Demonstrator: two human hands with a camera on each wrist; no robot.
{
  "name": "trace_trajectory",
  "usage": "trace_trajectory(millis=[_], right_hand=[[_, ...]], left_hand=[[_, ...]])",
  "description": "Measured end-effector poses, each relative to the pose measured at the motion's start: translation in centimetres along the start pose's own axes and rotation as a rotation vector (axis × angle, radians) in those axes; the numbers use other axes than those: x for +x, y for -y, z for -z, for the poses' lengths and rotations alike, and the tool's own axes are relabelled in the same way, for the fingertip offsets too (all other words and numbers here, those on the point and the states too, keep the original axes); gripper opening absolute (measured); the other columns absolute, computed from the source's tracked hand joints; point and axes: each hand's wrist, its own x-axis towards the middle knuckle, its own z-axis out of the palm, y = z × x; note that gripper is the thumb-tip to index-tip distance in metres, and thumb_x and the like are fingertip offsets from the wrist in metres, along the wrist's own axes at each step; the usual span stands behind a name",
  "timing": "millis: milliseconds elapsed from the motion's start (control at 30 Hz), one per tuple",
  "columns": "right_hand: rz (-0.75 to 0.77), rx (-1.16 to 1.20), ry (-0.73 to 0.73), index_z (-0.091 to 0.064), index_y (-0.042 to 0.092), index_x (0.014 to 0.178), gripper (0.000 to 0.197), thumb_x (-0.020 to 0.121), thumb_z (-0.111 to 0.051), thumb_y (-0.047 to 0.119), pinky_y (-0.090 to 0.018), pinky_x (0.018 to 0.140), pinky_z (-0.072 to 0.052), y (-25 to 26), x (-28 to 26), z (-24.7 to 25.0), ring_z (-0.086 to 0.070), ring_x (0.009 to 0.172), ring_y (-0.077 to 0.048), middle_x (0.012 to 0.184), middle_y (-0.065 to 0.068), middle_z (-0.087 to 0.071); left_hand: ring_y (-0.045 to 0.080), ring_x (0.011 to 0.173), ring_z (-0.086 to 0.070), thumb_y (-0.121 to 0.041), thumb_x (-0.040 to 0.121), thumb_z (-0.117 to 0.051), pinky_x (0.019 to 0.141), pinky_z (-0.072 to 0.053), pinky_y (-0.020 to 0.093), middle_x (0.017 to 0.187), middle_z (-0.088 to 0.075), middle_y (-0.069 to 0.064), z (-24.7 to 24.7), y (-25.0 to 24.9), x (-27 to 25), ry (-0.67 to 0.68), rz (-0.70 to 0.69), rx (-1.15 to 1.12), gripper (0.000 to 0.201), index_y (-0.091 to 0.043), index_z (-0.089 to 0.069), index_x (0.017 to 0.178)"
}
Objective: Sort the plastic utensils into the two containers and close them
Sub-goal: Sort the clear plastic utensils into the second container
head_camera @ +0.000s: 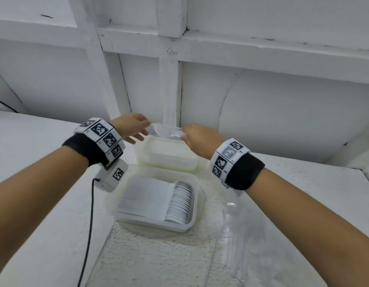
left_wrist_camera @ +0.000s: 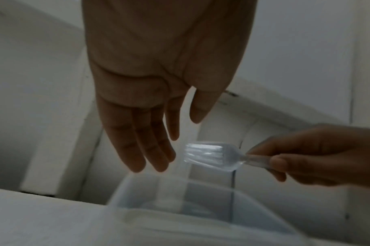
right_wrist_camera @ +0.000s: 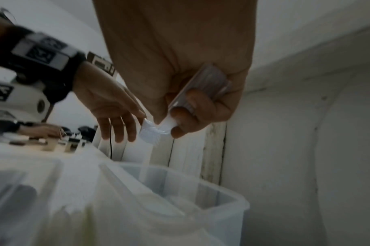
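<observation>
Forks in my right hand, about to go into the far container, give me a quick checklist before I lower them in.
1. Grip on the forks: right hand curls round the handles. Ok.
2. Forks bunched together: heads stacked and aligned. Ok.
3. Far container open: no lid on it. Ok.
4. Forks above that container: held over its back edge in the head view. Ok.
5. Left hand out of the way: fingers straight, close to the fork tips; whether they touch, cannot tell.
6. Near container holds only the stacked spoons: looks so, though blur hides detail. Cannot tell.
</observation>
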Motion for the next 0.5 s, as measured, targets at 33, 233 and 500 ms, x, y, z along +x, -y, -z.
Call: trace_trajectory(millis=[33, 233, 500], right_hand=[[-0.010, 0.004, 0.032, -0.049, 0.011, 0.126, 0.035, 0.102, -0.031, 0.028, -0.031, 0.073, -0.036, -0.1, 1.3, -0.6, -0.055, 0.106, -0.028, 0.121, -0.008, -0.056], [-0.007, -0.088, 0.186, -0.051, 0.010, 0.122, 0.031, 0.100, -0.038, 0.026, -0.036, 0.086, -0.047, -0.6, 6.3, -4.0, -0.057, 0.105, -0.029, 0.120, -0.008, -0.058], [-0.042, -0.070, 0.289, -0.044, 0.006, 0.128, 0.040, 0.096, -0.047, 0.030, -0.040, 0.094, -0.045, -1.0, 8.0, -7.4, -0.054, 0.112, -0.032, 0.126, -0.014, -0.054]], left_hand=[[0.023, 0.091, -0.060, -0.028, 0.099, -0.040, 0.074, -0.050, 0.030, 0.103, -0.061, 0.007, 0.4, 0.3, 0.7, -0.005, 0.004, 0.114, 0.028, -0.010, -0.051, 0.118], [0.023, 0.084, -0.059, -0.020, 0.097, -0.045, 0.050, -0.040, 0.021, 0.107, -0.064, 0.012, 0.1, 2.4, 3.8, 0.059, 0.132, 0.493, 0.032, 0.003, -0.057, 0.115], [0.027, 0.069, -0.063, -0.012, 0.095, -0.046, 0.072, -0.054, 0.034, 0.096, -0.068, 0.023, -0.7, 4.2, 6.0, 0.081, 0.180, 0.370, 0.027, 0.011, -0.057, 0.106]])
